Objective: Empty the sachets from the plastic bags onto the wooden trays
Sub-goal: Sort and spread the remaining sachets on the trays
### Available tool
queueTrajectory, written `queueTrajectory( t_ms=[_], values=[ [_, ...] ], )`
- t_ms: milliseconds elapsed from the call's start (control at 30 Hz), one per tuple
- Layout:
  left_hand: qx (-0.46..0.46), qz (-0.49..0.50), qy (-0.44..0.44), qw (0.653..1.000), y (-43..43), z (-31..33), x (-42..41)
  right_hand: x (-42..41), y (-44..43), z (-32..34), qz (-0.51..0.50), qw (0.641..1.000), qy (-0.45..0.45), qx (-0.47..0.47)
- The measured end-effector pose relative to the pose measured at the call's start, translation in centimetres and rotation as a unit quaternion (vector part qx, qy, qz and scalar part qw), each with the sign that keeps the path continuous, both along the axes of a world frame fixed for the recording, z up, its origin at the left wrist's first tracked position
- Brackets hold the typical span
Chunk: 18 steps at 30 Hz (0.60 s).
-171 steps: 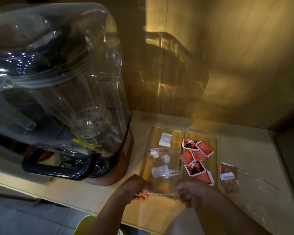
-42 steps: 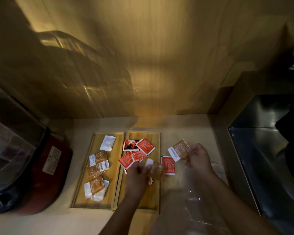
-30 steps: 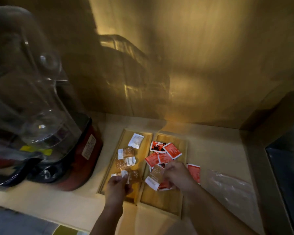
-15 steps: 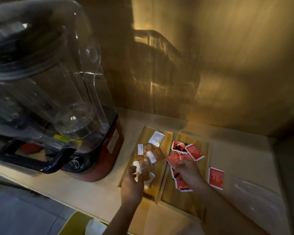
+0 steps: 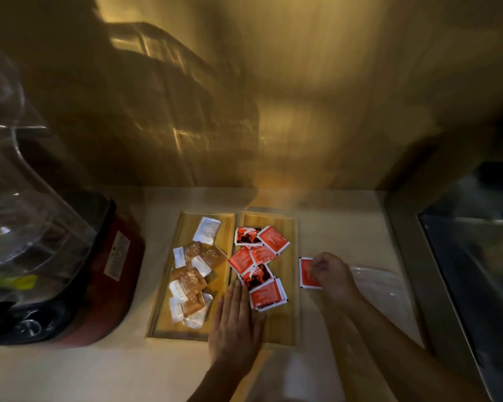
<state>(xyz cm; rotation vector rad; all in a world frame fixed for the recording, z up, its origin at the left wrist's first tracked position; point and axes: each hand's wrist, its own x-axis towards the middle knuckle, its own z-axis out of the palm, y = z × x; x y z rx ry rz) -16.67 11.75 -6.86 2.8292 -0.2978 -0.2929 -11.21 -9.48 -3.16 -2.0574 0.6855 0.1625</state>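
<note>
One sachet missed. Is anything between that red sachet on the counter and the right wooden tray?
Nothing visible. The red sachet, held by the right hand, lies just right of the right tray; only that tray's low rim is between, and its near end is bare.

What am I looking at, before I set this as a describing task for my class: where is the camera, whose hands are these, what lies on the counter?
No machine here: a person wears a wide-angle camera on the head, so the picture looks down at their own bare hands. On the pale counter two wooden trays lie side by side. The left tray holds brown and white sachets, the right tray red sachets. The left hand rests flat, fingers straight, over the trays' near ends. The right hand pinches a lone red sachet on the counter beside the right tray. A clear plastic bag lies further right; a blender stands at the left.
</note>
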Motion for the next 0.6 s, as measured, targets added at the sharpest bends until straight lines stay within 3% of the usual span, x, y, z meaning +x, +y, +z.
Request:
queueTrajectory(
  t_ms=[100, 233, 367, 467, 600],
  values=[
    [0.012, 0.001, 0.01, 1.0, -0.2, -0.1, -0.1, 0.4, -1.2, -1.1, 0.066, 0.995, 0.026, -0.076],
    [0.017, -0.001, 0.017, 1.0, -0.1, -0.1, -0.1, 1.3, -1.5, -1.6, 0.186, 0.96, 0.091, -0.189],
    [0.026, -0.007, 0.019, 0.999, 0.1, -0.5, -0.2, 2.4, -1.8, -1.3, 0.267, 0.939, 0.139, -0.165],
    [0.031, -0.006, 0.012, 0.999, 0.1, -0.5, -0.2, 2.7, -2.0, -0.8, 0.239, 0.956, 0.112, -0.129],
    [0.024, -0.007, 0.008, 1.0, 0.2, -0.7, -0.1, 3.2, -1.4, 0.7, 0.115, 0.991, 0.037, -0.058]
  ],
)
